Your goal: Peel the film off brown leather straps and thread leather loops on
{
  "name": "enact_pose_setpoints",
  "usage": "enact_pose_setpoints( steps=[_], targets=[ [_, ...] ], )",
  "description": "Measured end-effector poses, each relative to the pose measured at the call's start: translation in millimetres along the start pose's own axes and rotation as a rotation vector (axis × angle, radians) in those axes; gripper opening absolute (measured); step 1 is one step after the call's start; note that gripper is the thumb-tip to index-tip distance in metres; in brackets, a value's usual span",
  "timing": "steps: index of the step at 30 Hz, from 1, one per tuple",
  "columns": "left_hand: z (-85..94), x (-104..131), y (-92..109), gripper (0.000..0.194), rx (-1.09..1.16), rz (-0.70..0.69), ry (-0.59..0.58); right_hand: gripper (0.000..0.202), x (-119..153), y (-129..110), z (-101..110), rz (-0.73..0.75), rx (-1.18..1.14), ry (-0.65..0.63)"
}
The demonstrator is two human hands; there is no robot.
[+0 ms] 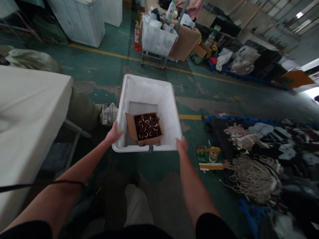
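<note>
Both arms reach forward to a white plastic tub (168,109) in front of my body. My left hand (114,134) is closed around its left rim near the front corner. On the opposite side my right hand (182,144) grips the front right corner. Inside the tub lies an open cardboard box (132,127) with one flap folded out to the left. Many small dark brown pieces with pale curved parts (148,125) fill the box; their kind is too small to tell. Fingers under the rim are partly hidden.
A table with a pale cover (32,96) stands close on the left. To the right, a pallet holds a coil of cord (254,177) and scraps. Ahead are a white bin on a wheeled frame (159,39) and a person (195,8). A flattened printed package (210,156) lies on the floor.
</note>
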State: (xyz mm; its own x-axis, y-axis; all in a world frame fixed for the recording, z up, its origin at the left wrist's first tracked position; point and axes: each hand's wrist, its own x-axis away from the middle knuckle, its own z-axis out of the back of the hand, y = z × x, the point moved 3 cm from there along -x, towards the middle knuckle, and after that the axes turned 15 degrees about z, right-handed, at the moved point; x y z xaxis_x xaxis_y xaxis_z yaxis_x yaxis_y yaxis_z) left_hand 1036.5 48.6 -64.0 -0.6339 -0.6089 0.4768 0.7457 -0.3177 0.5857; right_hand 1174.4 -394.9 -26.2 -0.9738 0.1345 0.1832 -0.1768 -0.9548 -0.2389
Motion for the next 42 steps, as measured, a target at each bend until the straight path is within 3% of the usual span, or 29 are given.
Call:
enact_pose_setpoints(
  steps=[4, 7, 14, 20, 30, 34, 39, 42],
  targets=[
    [-27.4, 6.8, 25.5, 0.078, -0.029, 0.144, 0.027, 0.042, -85.5, -21.9, 12.3, 0.022, -0.001, -0.018],
    [-43.0, -10.3, 58.9, 0.069, -0.013, 0.202, 0.102, 0.041, -140.8, -37.3, 18.3, 0.046, 0.001, -0.031],
    [-50.8, -87.3, 131.3, 0.065, 0.025, 0.270, 0.164, 0.042, -257.4, -83.7, 17.8, 0.112, 0.018, -0.048],
    [-63.4, -153.9, 188.0, 0.064, 0.126, 0.317, 0.195, 0.046, -361.8, -138.0, 26.0, 0.204, 0.071, -0.080],
    [-118.0, -232.5, 300.2, 0.062, 0.253, 0.369, 0.318, 0.047, -554.2, -219.6, 61.6, 0.344, 0.036, -0.118],
    [-135.1, -257.9, 355.4, 0.066, 0.259, 0.458, 0.317, 0.050, -634.6, -252.2, 75.4, 0.454, 0.095, -0.185],
    [-151.7, -323.5, 406.2, 0.070, 0.308, 0.616, 0.317, 0.060, -743.4, -312.3, 60.1, 0.632, 0.237, -0.292],
    [-145.7, -367.9, 431.4, 0.070, 0.343, 0.676, 0.367, 0.059, -798.4, -360.7, 50.2, 0.709, 0.257, -0.304]
  ],
)
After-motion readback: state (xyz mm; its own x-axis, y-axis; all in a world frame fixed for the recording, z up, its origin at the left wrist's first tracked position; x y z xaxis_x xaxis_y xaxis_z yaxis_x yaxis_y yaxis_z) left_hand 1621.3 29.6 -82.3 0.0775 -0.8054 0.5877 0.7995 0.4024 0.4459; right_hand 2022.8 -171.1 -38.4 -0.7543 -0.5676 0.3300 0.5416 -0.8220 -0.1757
